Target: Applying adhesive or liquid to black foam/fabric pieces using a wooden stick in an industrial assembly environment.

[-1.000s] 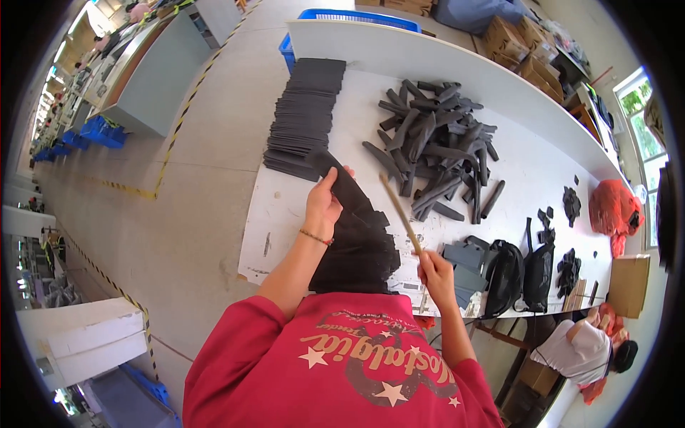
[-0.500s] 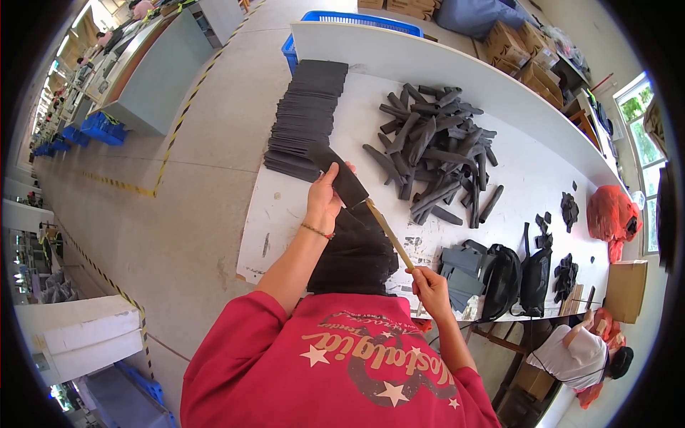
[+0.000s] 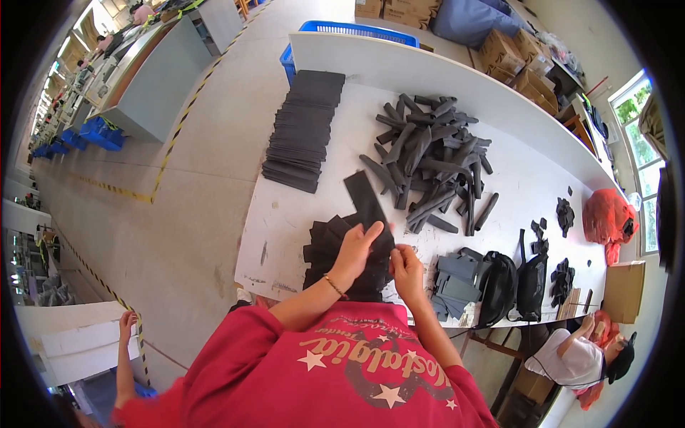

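Note:
My left hand [image 3: 357, 251] is closed on a flat black fabric piece [image 3: 365, 194], its thumb across the top. The far end of the piece points up and to the left. Against the near right edge of that piece, my right hand [image 3: 408, 271] has its fingers pinched together; what they hold is hidden. Under my hands lies a fanned pile of black fabric pieces [image 3: 321, 246], close to my body. Beyond it is a neat overlapping stack of flat black pieces [image 3: 303, 118]. A loose heap of black fabric tubes [image 3: 435, 157] lies to its right.
The white table [image 3: 264, 221] has a raised back board [image 3: 457, 68]. Grey pieces [image 3: 457, 282], black bags [image 3: 501, 285] and a red plastic bag [image 3: 608, 217] lie rightward. One person [image 3: 571, 353] sits at the lower right; another person's arm [image 3: 126, 357] shows lower left.
My hands have come together nearer my body, with the fabric piece. The wooden stick that my right hand held is out of sight. Another person's arm has appeared at the lower left.

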